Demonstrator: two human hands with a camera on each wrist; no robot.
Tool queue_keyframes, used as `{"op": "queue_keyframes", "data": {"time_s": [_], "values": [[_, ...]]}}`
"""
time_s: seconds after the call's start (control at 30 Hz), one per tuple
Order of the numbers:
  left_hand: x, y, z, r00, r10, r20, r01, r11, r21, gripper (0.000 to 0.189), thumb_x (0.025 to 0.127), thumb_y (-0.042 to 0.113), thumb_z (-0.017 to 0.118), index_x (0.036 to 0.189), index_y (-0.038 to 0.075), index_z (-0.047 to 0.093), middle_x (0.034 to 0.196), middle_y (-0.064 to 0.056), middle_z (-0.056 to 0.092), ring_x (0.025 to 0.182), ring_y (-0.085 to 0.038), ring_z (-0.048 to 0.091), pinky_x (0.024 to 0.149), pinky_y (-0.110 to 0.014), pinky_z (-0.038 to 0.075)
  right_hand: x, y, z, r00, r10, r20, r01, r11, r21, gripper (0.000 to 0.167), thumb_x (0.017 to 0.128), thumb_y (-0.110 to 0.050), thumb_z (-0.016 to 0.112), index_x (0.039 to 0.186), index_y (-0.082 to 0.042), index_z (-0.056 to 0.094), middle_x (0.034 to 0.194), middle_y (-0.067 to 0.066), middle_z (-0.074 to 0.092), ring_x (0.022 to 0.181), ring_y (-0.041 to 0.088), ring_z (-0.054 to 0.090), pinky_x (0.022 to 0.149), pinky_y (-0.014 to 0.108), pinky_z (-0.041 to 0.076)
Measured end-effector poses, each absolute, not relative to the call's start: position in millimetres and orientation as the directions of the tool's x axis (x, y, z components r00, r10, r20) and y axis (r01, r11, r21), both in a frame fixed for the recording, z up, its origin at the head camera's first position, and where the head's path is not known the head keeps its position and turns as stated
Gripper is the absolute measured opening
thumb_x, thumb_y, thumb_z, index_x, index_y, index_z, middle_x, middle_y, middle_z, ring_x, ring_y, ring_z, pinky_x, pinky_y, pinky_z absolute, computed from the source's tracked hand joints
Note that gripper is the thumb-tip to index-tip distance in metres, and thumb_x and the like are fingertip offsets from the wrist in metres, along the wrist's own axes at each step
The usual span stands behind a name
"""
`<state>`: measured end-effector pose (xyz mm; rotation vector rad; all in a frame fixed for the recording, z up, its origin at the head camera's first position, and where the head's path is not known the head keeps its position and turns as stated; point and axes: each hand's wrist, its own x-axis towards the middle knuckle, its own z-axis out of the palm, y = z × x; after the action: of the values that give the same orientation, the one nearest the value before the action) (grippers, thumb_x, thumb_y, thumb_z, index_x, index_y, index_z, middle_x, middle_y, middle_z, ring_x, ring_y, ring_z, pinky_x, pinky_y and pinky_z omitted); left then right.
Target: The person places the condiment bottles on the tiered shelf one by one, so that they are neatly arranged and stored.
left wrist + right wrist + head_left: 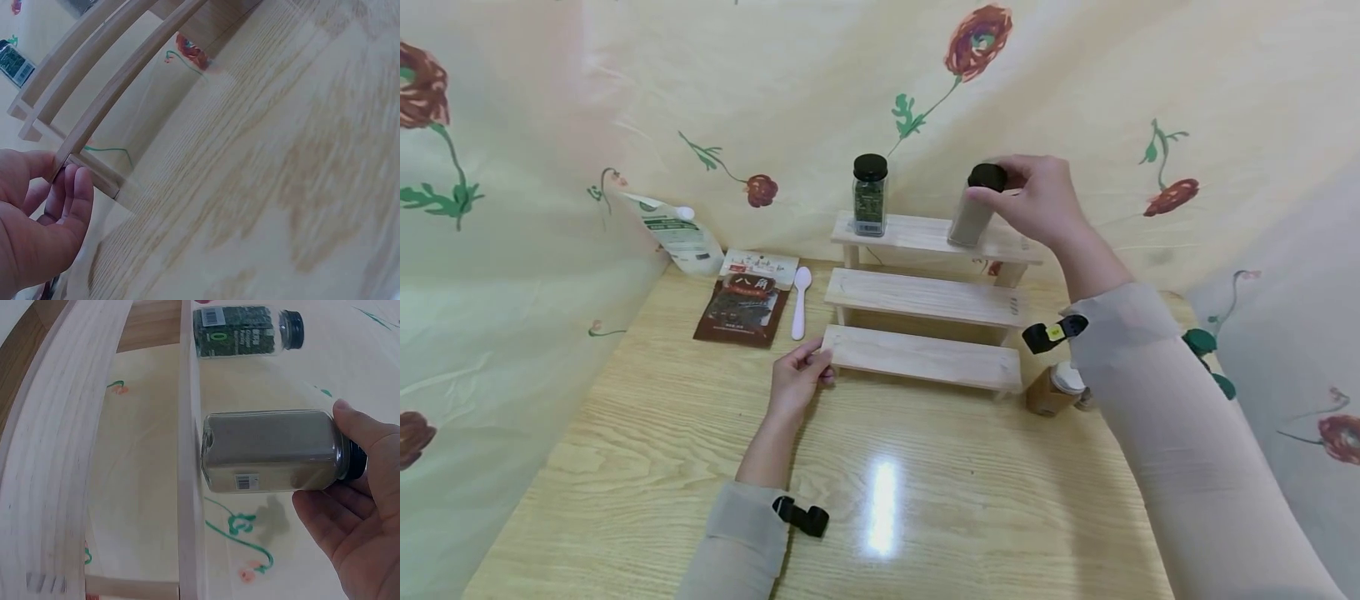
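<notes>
A three-tier wooden rack stands on the table against the cloth backdrop. My left hand pinches the left end of its lowest shelf between thumb and fingers. At the top shelf, my right hand grips a glass jar of greyish-tan powder by its black lid. The jar tilts slightly, its base right at the shelf's surface toward the right end. To its left on that shelf, a black-lidded jar of green dried herbs stands upright.
Left of the rack lie a brown spice packet and a white plastic spoon. A white pouch leans on the backdrop behind them. A brown jar with a white lid and green-capped containers stand at right, partly behind my right sleeve.
</notes>
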<state>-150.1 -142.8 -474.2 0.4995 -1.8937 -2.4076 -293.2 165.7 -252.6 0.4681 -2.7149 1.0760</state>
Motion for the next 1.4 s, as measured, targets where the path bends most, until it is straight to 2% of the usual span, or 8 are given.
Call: {"op": "queue_keyframes", "data": {"time_s": [0.23,0.47,0.73,0.87,1.13,1.4], "values": [[-149.9,-142.5,-474.0,-0.948,-0.217,-0.232,-0.173,-0.257,0.951,0.037,0.096,-0.001,0.067,0.132,-0.009,0.061,0.079,-0.002,0.056,0.064,-0.009,0.065,0.062,-0.019,0.062,-302.1,151.0,-255.1,-0.930,-0.245,0.273,-0.364,0.708,-0.606,0.043,0.092,-0.044,0.074,0.108,-0.004,0.070,0.104,0.012,0.070,0.093,0.019,0.062,0.074,0.025,0.046],[-149.6,-143.1,-473.0,-0.947,-0.222,-0.231,-0.172,-0.257,0.951,0.036,0.096,-0.001,0.066,0.131,-0.009,0.061,0.079,-0.002,0.056,0.063,-0.009,0.065,0.061,-0.018,0.062,-307.3,135.0,-255.9,-0.930,-0.268,0.254,-0.369,0.687,-0.627,0.044,0.093,-0.042,0.074,0.114,-0.003,0.069,0.112,0.014,0.069,0.101,0.024,0.065,0.081,0.032,0.049],[-148.4,-142.2,-473.1,-0.948,-0.217,-0.234,-0.173,-0.267,0.948,0.036,0.096,-0.001,0.066,0.131,-0.008,0.062,0.081,-0.003,0.056,0.064,-0.011,0.065,0.062,-0.021,0.063,-311.9,120.8,-258.8,-0.945,-0.241,0.222,-0.327,0.667,-0.669,0.047,0.092,-0.040,0.075,0.123,-0.005,0.069,0.121,0.013,0.067,0.108,0.025,0.067,0.091,0.037,0.058],[-148.8,-143.0,-473.8,-0.947,-0.221,-0.232,-0.171,-0.266,0.949,0.036,0.096,-0.001,0.066,0.132,-0.007,0.062,0.082,-0.003,0.056,0.064,-0.011,0.065,0.062,-0.021,0.063,-312.7,117.4,-259.1,-0.946,-0.232,0.225,-0.323,0.672,-0.666,0.048,0.093,-0.041,0.074,0.124,-0.005,0.068,0.122,0.013,0.067,0.110,0.025,0.067,0.094,0.039,0.058],[-148.9,-144.1,-474.6,-0.954,-0.208,-0.217,-0.161,-0.256,0.953,0.037,0.097,0.000,0.066,0.133,-0.007,0.061,0.082,-0.004,0.056,0.066,-0.012,0.065,0.063,-0.020,0.063,-312.3,116.0,-259.6,-0.946,-0.234,0.225,-0.325,0.686,-0.651,0.049,0.094,-0.042,0.072,0.125,-0.005,0.067,0.120,0.014,0.068,0.105,0.024,0.065,0.091,0.037,0.055],[-147.3,-145.0,-473.5,-0.955,-0.196,-0.221,-0.168,-0.255,0.952,0.038,0.097,0.001,0.066,0.134,-0.006,0.060,0.085,-0.004,0.055,0.068,-0.013,0.066,0.064,-0.021,0.063,-312.3,117.6,-261.0,-0.943,-0.250,0.219,-0.332,0.673,-0.661,0.052,0.095,-0.041,0.071,0.132,-0.005,0.064,0.125,0.014,0.066,0.112,0.025,0.064,0.097,0.040,0.055]]}}
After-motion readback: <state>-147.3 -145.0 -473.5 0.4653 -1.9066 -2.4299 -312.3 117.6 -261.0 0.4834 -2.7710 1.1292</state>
